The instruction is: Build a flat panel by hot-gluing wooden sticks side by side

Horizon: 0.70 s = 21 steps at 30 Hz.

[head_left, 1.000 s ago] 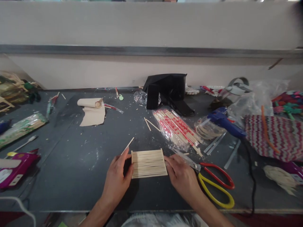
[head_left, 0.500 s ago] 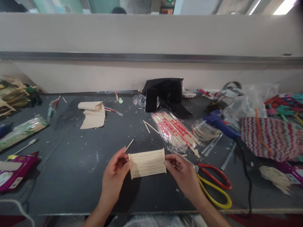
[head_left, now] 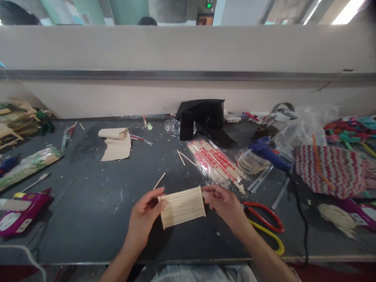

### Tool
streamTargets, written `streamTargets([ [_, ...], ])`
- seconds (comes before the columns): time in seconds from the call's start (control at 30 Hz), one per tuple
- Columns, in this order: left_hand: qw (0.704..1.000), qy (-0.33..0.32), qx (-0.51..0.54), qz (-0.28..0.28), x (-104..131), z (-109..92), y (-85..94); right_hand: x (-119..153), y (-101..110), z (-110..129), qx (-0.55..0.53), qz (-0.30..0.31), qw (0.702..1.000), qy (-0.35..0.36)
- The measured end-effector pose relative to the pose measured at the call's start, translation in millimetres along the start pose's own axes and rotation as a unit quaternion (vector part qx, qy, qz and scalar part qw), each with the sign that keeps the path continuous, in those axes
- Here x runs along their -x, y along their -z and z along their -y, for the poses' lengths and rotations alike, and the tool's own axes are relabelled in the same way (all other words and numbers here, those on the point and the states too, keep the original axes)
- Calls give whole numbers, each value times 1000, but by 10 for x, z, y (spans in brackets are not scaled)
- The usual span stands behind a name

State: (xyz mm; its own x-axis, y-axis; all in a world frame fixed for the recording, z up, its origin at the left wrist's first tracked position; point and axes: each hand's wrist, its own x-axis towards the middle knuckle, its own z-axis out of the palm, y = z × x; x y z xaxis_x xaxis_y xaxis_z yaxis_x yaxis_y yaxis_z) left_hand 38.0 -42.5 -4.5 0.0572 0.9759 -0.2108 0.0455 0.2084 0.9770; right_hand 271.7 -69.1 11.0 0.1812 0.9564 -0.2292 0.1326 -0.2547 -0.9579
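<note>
A small flat panel of pale wooden sticks [head_left: 182,207], laid side by side with a crosspiece at each end, is held above the dark table. My left hand [head_left: 148,209] is closed on its left end, thumb on top and fingers partly hidden behind. At the upper right corner, my right hand [head_left: 221,201] pinches the end crosspiece between thumb and curled forefinger. The panel tilts, its right end higher in view. One loose stick [head_left: 159,181] lies just beyond my left hand. Scissors with red and yellow handles [head_left: 266,217] lie by my right forearm, partly covered by it.
Wrapped chopsticks [head_left: 217,162] lie ahead, with a blue glue gun [head_left: 270,154], clear glue sticks [head_left: 260,179] and a knitted pouch [head_left: 329,170] to the right. A cloth roll [head_left: 116,143] lies back left. A purple box [head_left: 25,211] sits at left; a black cable [head_left: 301,219] runs down the right.
The panel has tilted, its left end dropping slightly toward me. My right thumb has shifted up from the middle of the right edge to near the top corner. The view has tipped upward a little.
</note>
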Motion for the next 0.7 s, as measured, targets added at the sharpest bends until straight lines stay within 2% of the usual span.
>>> streamTargets([
  [0.23,1000,-14,8,6,-1,-32,-21,-121,16,130,14,28,1000,-2],
  [0.7,1000,-12,1,3,-39,-36,-35,-213,34,112,18,-15,999,35],
])
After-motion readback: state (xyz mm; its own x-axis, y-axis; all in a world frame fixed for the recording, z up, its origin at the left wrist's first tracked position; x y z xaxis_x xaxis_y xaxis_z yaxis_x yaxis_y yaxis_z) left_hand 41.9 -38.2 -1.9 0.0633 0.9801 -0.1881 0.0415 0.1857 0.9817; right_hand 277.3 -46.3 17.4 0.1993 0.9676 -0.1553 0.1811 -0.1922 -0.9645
